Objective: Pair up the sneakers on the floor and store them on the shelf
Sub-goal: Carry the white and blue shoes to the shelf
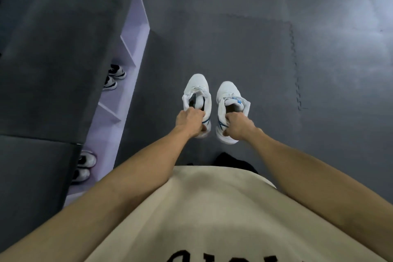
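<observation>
Our left hand curls round the heel collar of the left white sneaker, and just beside it our right hand grips the collar of the right white sneaker, both shoes side by side, apart, with toes pointing away from us over the grey floor mat. Off to our left we see the pale shelf under its dark top, with two black-and-white pairs already resting in separate compartments. Our cream shirt fills the foreground.
</observation>
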A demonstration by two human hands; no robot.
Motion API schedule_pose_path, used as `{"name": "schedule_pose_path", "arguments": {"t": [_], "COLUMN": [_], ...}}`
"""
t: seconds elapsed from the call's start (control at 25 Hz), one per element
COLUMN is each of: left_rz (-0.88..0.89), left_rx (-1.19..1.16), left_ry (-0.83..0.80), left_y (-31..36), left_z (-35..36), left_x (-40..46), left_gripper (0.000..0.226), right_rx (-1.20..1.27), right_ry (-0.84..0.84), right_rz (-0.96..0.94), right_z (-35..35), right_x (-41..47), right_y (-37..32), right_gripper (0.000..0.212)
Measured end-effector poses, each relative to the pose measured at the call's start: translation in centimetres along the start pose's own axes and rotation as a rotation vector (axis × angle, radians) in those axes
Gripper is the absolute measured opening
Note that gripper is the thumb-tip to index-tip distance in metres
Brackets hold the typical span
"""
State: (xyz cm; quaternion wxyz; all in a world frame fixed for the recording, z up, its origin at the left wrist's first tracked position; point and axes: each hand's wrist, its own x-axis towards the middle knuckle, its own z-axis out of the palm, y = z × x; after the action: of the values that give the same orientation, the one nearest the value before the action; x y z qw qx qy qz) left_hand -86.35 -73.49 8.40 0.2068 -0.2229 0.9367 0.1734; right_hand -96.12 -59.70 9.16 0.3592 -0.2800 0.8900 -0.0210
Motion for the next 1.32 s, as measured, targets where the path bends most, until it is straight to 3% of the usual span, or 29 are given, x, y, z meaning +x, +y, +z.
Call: {"name": "schedule_pose_path", "arguments": {"t": [0.2, 0.4, 0.72, 0.96, 1.32], "left_rz": [-0.28, -0.695, -1.2, -1.34, -1.308], "left_rx": [-0.179, -0.415, -0.761, -0.909, -0.956], "left_ry": [0.044, 0.123, 0.189, 0.231, 0.208], "left_y": [-4.7, -7.3, -5.5, -7.4, -18.7], "left_z": [-2.8, -5.0, -5.3, -3.4, 4.9], "left_x": [4.6, 7.3, 5.3, 3.2, 3.0], "left_gripper": [0.027, 0.025, 0.025, 0.025, 0.021], "right_rx": [-0.215, -0.507, -0.822, -0.948, -1.028], "right_ry": [-0.088, -0.231, -0.433, -0.517, -0.535], "right_rz": [-0.203, -0.538, -0.983, -1.134, -1.067], "right_z": [-5.7, -9.8, -10.0, -6.2, 5.3], "right_x": [9.5, 18.0, 21.1, 19.7, 22.4], "right_y": [-5.3, -12.0, -20.1, -23.9, -31.4], "right_gripper": [0.023, 0.02, 0.021, 0.029, 0.019]}}
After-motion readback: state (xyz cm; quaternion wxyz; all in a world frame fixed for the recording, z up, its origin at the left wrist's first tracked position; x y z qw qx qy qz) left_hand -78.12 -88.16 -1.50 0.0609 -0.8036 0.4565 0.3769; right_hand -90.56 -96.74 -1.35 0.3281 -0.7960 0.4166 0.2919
